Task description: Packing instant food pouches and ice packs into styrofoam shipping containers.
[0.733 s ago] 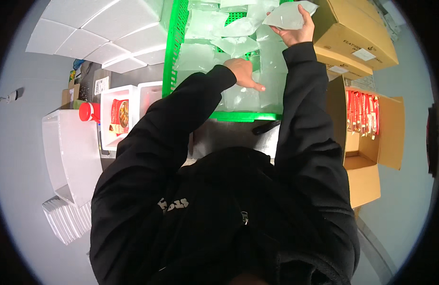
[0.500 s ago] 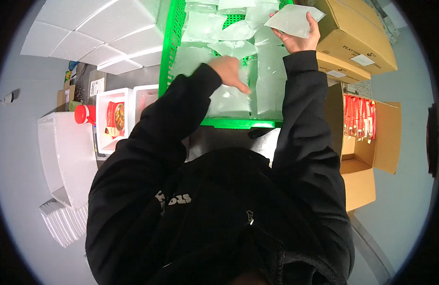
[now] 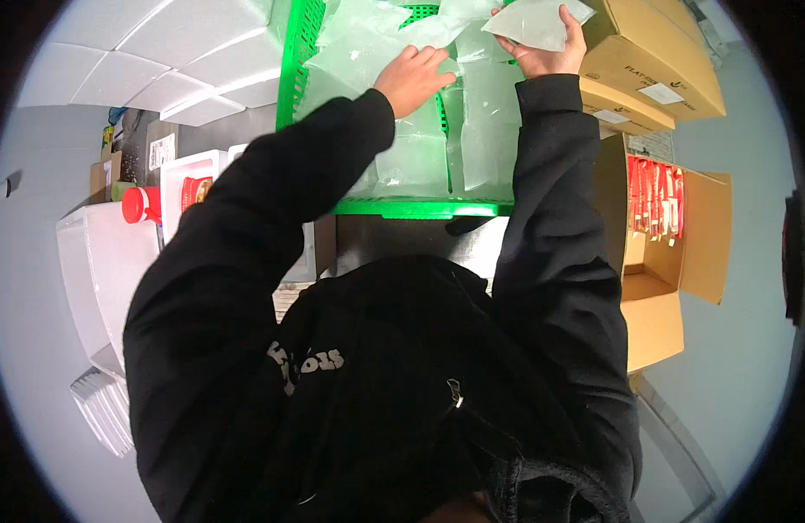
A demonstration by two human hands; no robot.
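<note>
Flat, whitish gel ice packs [image 3: 411, 166] lie in several overlapping rows inside a green plastic crate [image 3: 420, 208]. My left hand [image 3: 413, 83] is low over the middle of them, fingers bent and thumb toward the right, closed at the edge of one pack; its fingertips are partly hidden. At the crate's far right corner, my right hand [image 3: 555, 59] holds up another ice pack [image 3: 537, 23], thumb on its right side and fingers beneath.
White foam boxes [image 3: 185, 52] are stacked at the far left, with an open foam box [image 3: 169, 218] and a red-lidded jug [image 3: 139, 205] nearer. On the right stand cardboard boxes [image 3: 646, 61] and an open carton [image 3: 655, 288] with red packets [image 3: 655, 196].
My left hand has moved up and slightly left, from the near packs to the middle ones, and its fingers have bent in. The right hand still holds its ice pack.
</note>
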